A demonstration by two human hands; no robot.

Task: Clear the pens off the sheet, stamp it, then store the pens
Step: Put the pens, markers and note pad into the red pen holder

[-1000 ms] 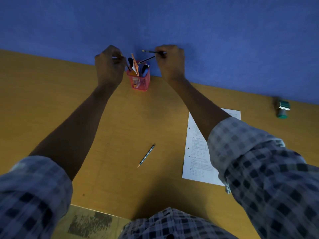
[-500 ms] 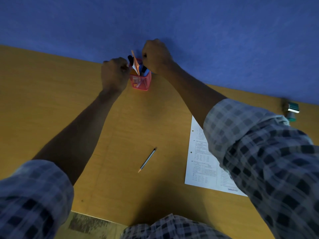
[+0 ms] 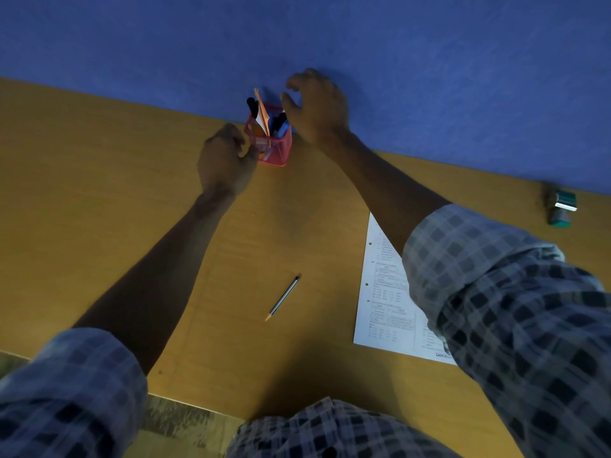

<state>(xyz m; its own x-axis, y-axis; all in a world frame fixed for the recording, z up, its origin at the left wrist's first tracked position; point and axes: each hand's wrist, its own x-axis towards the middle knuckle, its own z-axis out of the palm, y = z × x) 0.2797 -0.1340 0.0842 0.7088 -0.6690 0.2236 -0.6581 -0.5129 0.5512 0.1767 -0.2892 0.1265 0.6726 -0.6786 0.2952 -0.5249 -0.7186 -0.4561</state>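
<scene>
A red mesh pen holder stands at the desk's far edge against the blue wall, with several pens and an orange item sticking out of it. My left hand rests just left of the holder, fingers curled, holding nothing that I can see. My right hand hovers right of the holder with fingers spread and empty. One pencil lies on the desk between my arms. The printed sheet lies to the right, partly under my right sleeve. A green stamp sits at the far right.
The wooden desk runs up to a blue wall. Its near edge is at the bottom left, with floor below it. My checked sleeves fill both lower corners.
My right hand dropped its pens into the holder and opened beside it. My left hand let its pen go and sank to the holder's left side.
</scene>
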